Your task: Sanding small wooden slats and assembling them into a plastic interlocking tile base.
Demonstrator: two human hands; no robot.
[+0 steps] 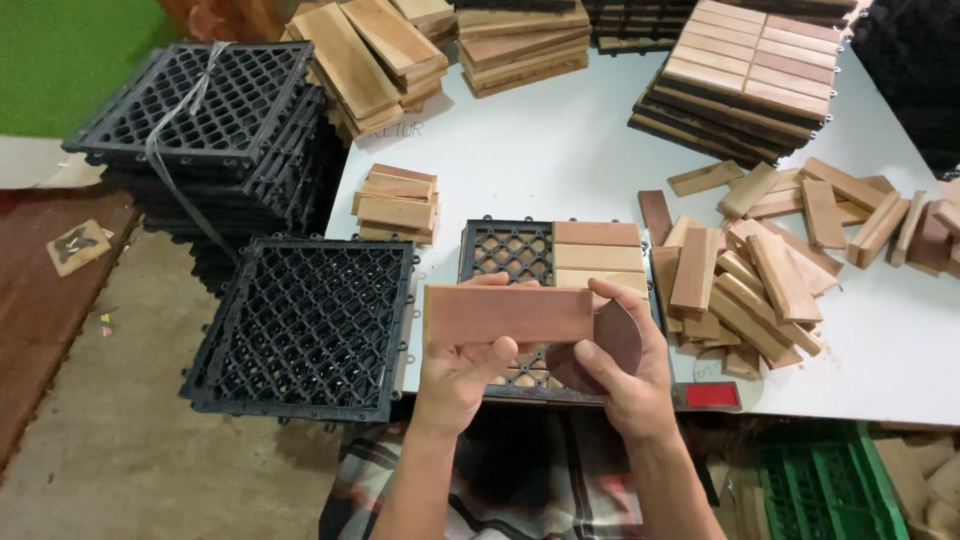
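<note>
Both hands hold one reddish-brown wooden slat (505,314) flat above the table's near edge. My left hand (457,375) grips its left end from below. My right hand (622,368) pinches its right end, where a darker rounded piece (618,335) shows under the fingers. Just behind the slat lies a black plastic grid tile (508,250) with several pale slats (598,258) fitted on its right half.
A loose heap of wooden slats (760,270) lies at the right of the white table (560,160). Stacks of slats (396,204) and finished wooden tiles (750,70) stand behind. Black grid tiles (305,325) are stacked at the left. A green crate (825,485) sits below right.
</note>
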